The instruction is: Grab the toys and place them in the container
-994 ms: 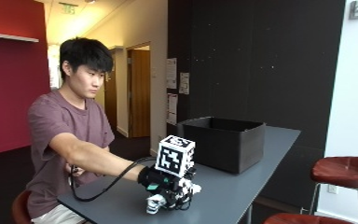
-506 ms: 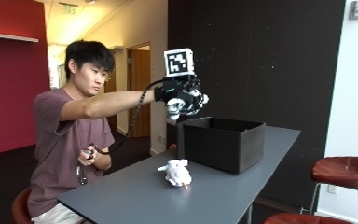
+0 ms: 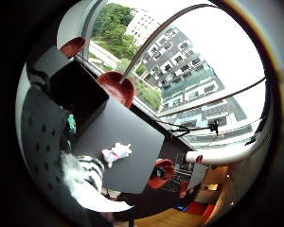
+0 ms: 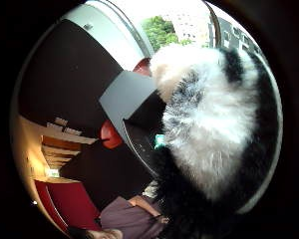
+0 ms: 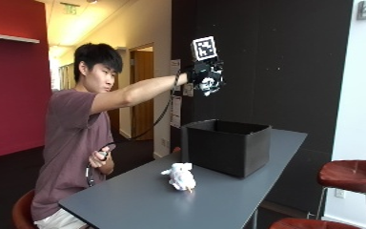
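Note:
In the outside view my gloved right hand (image 5: 204,74) is raised high above the near side of the black container (image 5: 224,145). It grips a black-and-white plush toy (image 5: 211,86), which fills the thumb side palm view (image 4: 214,124) and shows beside the palm (image 3: 85,171). A white plush toy (image 5: 180,175) lies on the grey table (image 5: 145,202) just in front of the container, and shows white and pink from above (image 3: 116,152). The container (image 3: 78,94) stands open, with a small teal thing (image 3: 72,124) at its rim.
Red stools stand beyond the table's far side (image 5: 354,171) and by its front corner (image 5: 297,223). The person's bare left hand (image 5: 100,160) stays low by the table's edge. A dark wall rises behind the container.
The hand has lifted the black-and-white toy off the table and carried it up over the container, rising further in the last half second. The white toy stays on the table.

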